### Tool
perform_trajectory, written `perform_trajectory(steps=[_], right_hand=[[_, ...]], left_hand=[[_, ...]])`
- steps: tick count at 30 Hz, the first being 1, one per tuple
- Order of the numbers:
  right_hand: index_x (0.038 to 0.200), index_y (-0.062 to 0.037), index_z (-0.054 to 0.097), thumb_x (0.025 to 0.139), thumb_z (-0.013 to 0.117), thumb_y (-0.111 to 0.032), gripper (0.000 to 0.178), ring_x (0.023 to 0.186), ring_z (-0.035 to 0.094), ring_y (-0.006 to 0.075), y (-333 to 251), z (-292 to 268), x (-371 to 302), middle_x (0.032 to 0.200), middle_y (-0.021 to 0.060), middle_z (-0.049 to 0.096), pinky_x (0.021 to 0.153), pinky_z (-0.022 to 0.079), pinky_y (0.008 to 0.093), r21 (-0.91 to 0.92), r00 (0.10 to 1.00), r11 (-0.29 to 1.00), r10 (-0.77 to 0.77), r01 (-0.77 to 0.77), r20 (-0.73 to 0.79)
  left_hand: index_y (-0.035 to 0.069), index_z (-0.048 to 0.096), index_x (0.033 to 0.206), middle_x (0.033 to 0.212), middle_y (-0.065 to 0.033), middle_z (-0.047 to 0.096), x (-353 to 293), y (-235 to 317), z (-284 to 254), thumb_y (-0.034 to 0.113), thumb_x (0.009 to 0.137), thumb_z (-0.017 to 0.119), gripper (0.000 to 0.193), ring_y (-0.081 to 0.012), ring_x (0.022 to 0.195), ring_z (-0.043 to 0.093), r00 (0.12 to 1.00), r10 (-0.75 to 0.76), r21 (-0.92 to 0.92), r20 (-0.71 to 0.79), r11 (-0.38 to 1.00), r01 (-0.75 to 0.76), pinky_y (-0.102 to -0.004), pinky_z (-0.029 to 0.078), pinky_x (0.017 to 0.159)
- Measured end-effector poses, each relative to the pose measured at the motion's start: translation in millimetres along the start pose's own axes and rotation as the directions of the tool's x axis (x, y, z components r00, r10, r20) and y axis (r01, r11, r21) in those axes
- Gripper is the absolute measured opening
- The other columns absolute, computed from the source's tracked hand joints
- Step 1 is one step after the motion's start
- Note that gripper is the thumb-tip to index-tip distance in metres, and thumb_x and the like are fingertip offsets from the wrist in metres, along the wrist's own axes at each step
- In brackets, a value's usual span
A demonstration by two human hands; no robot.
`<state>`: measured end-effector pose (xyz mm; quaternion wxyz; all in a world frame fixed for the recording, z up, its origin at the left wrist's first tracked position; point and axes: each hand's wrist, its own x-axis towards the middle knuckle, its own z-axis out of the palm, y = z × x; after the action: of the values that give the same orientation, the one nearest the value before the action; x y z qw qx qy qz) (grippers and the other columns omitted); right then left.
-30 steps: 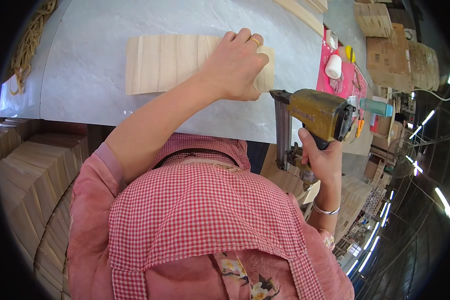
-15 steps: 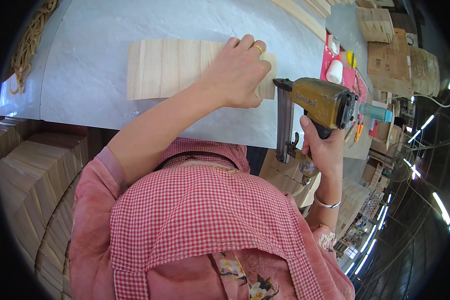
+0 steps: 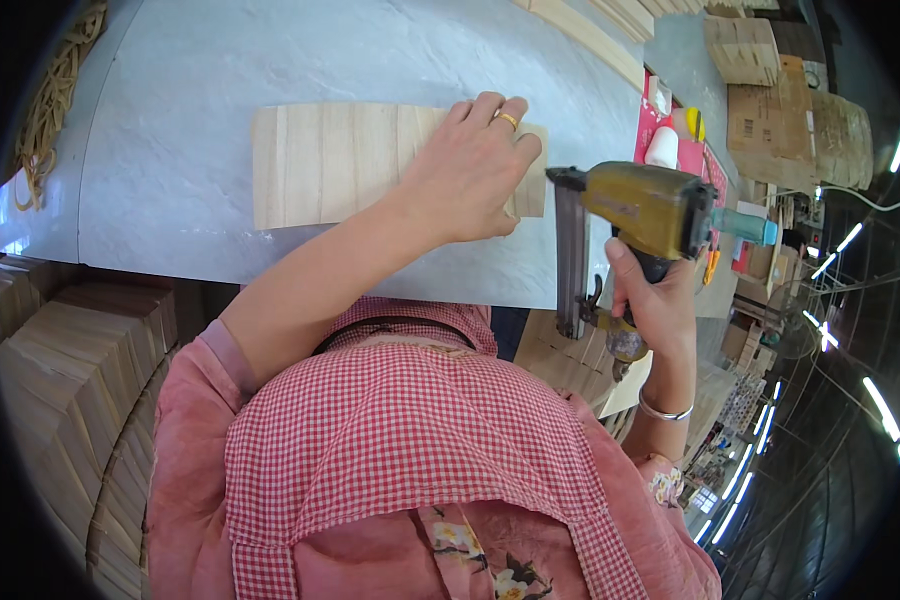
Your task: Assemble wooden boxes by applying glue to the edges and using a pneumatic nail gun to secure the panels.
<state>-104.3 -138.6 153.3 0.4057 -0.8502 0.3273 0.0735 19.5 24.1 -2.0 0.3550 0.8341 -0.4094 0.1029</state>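
Observation:
A pale, flat wooden board [image 3: 340,165] with several joined strips lies on the grey-white tabletop in front of me. My left hand [image 3: 470,170], with a ring on one finger, is closed over the board's right part, its thumb at the near edge and fingers toward the far edge. In my right hand [image 3: 655,295] is a yellow-brown and black pneumatic nail gun [image 3: 638,205], gripped by its handle. The gun's nose points left at the board's right end; whether it touches the wood I cannot tell. A light blue-green hose fitting [image 3: 745,226] sticks out from the gun's right side.
Stacked wooden boards [image 3: 60,370] stand below the table at the left. Long wood strips [image 3: 590,40] lie at the far right of the table [image 3: 180,70]. Beyond the gun are a white spool [image 3: 662,148] and cardboard boxes [image 3: 770,120]. Tan bands [image 3: 55,100] hang at far left.
The board and my left hand appear lower in the picture, as does the table edge. The nail gun has shifted slightly down and is a little blurred. Both hands keep their holds.

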Motion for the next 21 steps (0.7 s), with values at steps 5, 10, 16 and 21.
perform_trajectory(steps=[5,10,16,21], right_hand=[[0.090,0.0024,0.067,0.091,0.077,-0.020,0.025,0.043,0.049,0.0086,-13.6,-1.9,20.7,0.058,0.0011,0.058,0.040,0.039,0.0225,0.007,0.994,0.996,-0.083,0.084,-0.072],[0.089,0.0018,0.067,0.091,0.077,-0.021,0.025,0.043,0.049,0.0091,-16.8,-3.3,37.6,0.057,0.0008,0.057,0.040,0.040,0.0229,-0.060,0.996,0.994,-0.093,0.093,-0.007],[0.092,0.0019,0.066,0.091,0.078,-0.021,0.025,0.043,0.049,0.0095,-21.8,-2.0,43.9,0.057,0.0010,0.057,0.041,0.040,0.0234,-0.060,0.996,0.995,-0.081,0.082,0.029],[0.094,0.0022,0.066,0.091,0.078,-0.020,0.026,0.043,0.049,0.0095,-25.3,-9.3,51.7,0.057,0.0011,0.057,0.040,0.040,0.0236,-0.077,0.994,0.993,-0.086,0.091,0.072]], left_hand=[[0.004,0.065,0.107,0.128,-0.0167,0.058,3.1,3.1,-5.6,0.030,0.060,0.088,0.058,-0.0321,0.117,0.050,0.980,-0.095,-0.012,0.177,0.995,0.098,-0.0417,0.040,0.105],[0.004,0.065,0.105,0.127,-0.0172,0.057,4.2,3.1,-5.9,0.030,0.059,0.089,0.059,-0.0324,0.116,0.050,0.979,-0.098,-0.021,0.176,0.994,0.103,-0.0411,0.040,0.105],[0.004,0.065,0.106,0.127,-0.0170,0.057,5.7,3.0,-7.4,0.030,0.059,0.090,0.059,-0.0324,0.116,0.050,0.978,-0.101,-0.024,0.183,0.994,0.107,-0.0415,0.040,0.105],[0.005,0.062,0.113,0.132,-0.0160,0.056,2.0,4.0,-11.6,0.034,0.058,0.092,0.070,-0.0339,0.125,0.048,0.969,-0.114,-0.036,0.220,0.992,0.125,-0.0461,0.036,0.113]])
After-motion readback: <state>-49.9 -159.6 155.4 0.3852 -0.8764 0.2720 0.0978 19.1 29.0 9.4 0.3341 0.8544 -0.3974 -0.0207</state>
